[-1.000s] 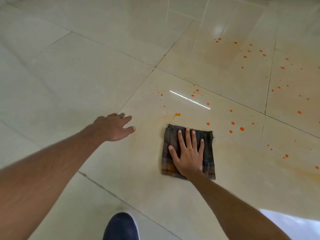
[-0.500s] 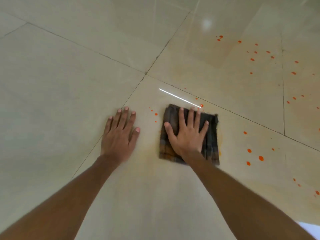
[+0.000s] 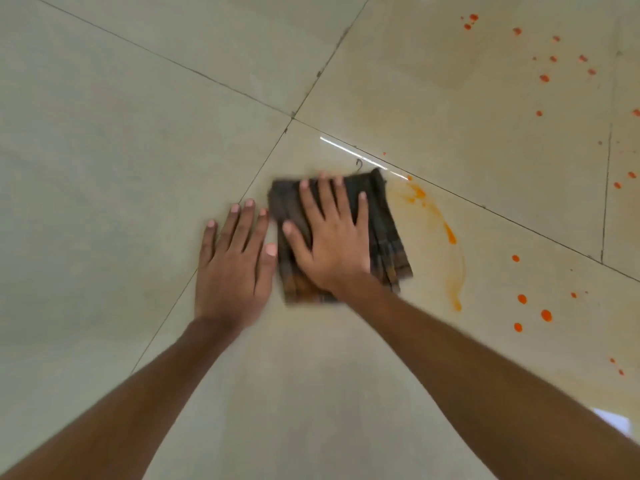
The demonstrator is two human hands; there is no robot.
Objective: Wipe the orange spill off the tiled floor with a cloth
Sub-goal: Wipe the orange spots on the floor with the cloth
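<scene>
Motion blur is softening the cloth [image 3: 384, 233] at its near edge, and the right hand [image 3: 332, 251] is covering its middle, so the weave there is not showing. Both forearms are running out of the bottom of the view. A bright patch at the lower right edge is cut off and unreadable.

The dark checked cloth is lying folded and flat on the tiled floor [image 3: 104, 168], its far corner touching a grout line. Just right of it an orange smear [image 3: 450, 237] is curving down the tile, and round orange drops [image 3: 545, 315] are sitting further right, with more scattered at the top right. To the left, bare tile is stretching wide open.

The right hand is lying palm down on the cloth, fingers spread, gripping nothing. The left hand [image 3: 235, 268] is resting flat on bare floor just beside the cloth's left edge, fingers straight and slightly apart, its thumb seeming to meet the fabric.
</scene>
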